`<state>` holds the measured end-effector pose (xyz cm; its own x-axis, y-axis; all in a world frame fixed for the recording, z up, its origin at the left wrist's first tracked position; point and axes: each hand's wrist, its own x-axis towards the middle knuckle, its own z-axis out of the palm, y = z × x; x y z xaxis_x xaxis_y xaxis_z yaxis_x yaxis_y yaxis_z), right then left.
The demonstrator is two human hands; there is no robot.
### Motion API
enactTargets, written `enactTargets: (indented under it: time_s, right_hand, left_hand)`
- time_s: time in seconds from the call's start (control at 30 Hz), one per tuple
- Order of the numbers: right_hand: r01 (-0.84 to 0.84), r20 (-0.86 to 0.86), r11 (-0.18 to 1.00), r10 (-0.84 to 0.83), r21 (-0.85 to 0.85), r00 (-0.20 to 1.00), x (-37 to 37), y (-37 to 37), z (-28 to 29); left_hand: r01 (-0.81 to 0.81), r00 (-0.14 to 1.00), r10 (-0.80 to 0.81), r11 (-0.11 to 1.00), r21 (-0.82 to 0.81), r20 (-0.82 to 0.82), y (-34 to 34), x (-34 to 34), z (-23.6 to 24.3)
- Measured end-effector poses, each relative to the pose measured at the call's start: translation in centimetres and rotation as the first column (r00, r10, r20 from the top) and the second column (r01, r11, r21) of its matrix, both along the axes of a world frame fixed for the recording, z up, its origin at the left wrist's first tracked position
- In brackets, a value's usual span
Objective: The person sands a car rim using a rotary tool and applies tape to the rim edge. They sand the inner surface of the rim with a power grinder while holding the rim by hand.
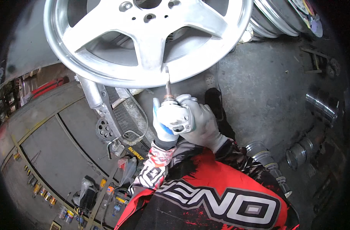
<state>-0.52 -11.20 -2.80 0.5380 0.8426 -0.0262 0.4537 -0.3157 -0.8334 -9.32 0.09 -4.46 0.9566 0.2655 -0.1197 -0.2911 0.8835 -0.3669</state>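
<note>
A bare silver alloy wheel rim with broad spokes fills the top of the view, raised above the floor. I hold a silver hand-held power tool with a slim, long shaft, which looks like a die grinder. Its tip meets or nearly meets the rim's inner face beside the foot of the lower spoke; actual contact I cannot tell. My left hand, in a white and blue glove, closes around the tool's left side. My right hand, gloved in grey-white, wraps its right side. The tool's body hides some fingers.
Below the rim, at left, stands a metal frame with a perforated disc. Several rims stack at upper right, with shiny metal rings farther right. Tools and small bottles lie along the lower left. A dark shoe shows beside my right hand.
</note>
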Motion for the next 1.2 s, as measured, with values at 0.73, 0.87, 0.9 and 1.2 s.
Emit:
enactTargets:
  time_s: [0.73,0.87,0.9,1.2]
  right_hand:
    - [-0.027,-0.055,1.0,0.027,0.001,0.998,-1.5,-0.2,0.4]
    - [-0.042,0.006,0.999,0.043,-0.025,0.999,-1.4,0.0,0.5]
    - [0.007,0.008,1.0,-0.007,0.001,1.0,-1.2,0.3,0.9]
    - [-0.029,-0.043,0.999,0.027,-0.031,0.999,-1.2,0.0,0.1]
  left_hand:
    - [0.166,0.867,-0.053,0.968,0.186,-0.496,0.0,-2.9,0.0]
    - [0.146,0.897,-0.045,0.969,0.2,-0.44,0.3,-2.6,-0.3]
    - [0.095,0.96,-0.058,0.987,0.127,-0.274,0.7,-2.5,-0.7]
    - [0.036,0.925,0.035,0.983,0.179,-0.377,0.2,-2.1,0.3]
